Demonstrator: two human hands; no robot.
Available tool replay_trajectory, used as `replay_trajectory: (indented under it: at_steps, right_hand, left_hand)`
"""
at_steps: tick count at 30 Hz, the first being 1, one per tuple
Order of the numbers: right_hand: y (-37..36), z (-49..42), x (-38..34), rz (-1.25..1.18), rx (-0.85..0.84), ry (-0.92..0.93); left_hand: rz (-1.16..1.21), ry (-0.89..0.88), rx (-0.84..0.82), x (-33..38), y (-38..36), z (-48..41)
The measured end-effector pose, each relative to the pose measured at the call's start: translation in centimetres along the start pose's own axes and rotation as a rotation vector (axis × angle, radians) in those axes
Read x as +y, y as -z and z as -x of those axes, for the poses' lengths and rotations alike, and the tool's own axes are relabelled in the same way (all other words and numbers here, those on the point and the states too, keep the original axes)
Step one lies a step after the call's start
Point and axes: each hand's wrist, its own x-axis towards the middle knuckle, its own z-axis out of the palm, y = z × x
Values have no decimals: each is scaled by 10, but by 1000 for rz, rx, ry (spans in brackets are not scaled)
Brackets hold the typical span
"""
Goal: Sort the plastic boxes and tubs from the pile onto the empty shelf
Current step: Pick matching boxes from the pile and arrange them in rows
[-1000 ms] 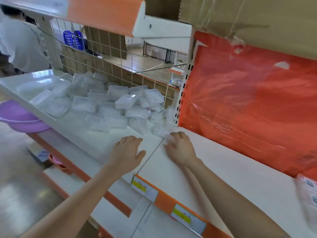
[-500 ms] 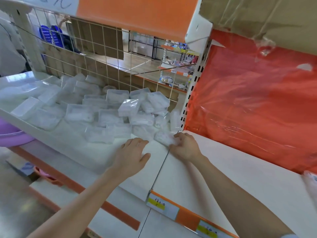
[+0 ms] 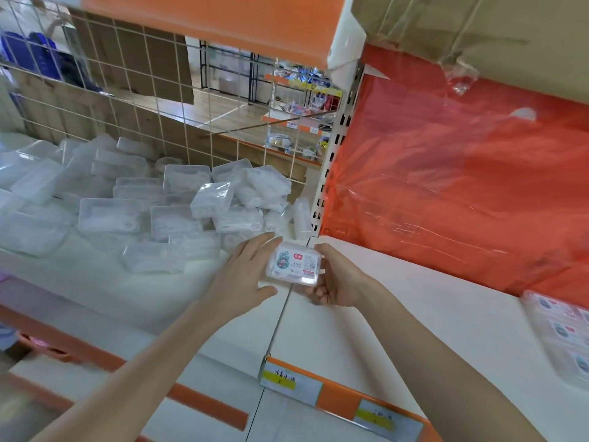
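Note:
A pile of clear plastic boxes (image 3: 178,199) covers the left shelf (image 3: 95,282). One small clear box with a printed label (image 3: 294,264) is lifted just above the seam between the two shelves. My right hand (image 3: 338,279) grips it from the right and underneath. My left hand (image 3: 242,275) has straight fingers touching the box's left side, with the thumb spread below. The white right shelf (image 3: 398,314) lies bare in front of a red plastic-wrapped back panel (image 3: 446,193).
Several labelled boxes (image 3: 564,330) lie at the right edge of the right shelf. A wire grid (image 3: 143,90) backs the left shelf. An upper shelf with an orange front (image 3: 223,17) hangs overhead. Price tags (image 3: 290,382) run along the front rail.
My right hand took a box from the pile's near corner and turned it label up. My left hand rose off the shelf to touch the box. The view moved closer.

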Motion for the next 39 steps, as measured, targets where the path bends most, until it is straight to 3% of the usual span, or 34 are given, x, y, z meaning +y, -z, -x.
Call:
replay_trajectory:
  at_steps: [6, 12, 17, 28, 39]
  right_hand:
    - [2, 6, 4, 70, -31, 37]
    - [5, 2, 15, 341, 231, 621]
    - [23, 11, 37, 978, 223, 883]
    - [111, 60, 97, 1205, 529, 939]
    - [237, 151, 170, 1181, 710, 767]
  left_hand:
    - [53, -27, 6, 4, 5, -3]
    - [103, 43, -10, 6, 0, 0]
    - [131, 27, -54, 22, -13, -2]
    - [260, -157, -180, 110, -72, -19]
    - [372, -389, -284, 254, -158, -29]
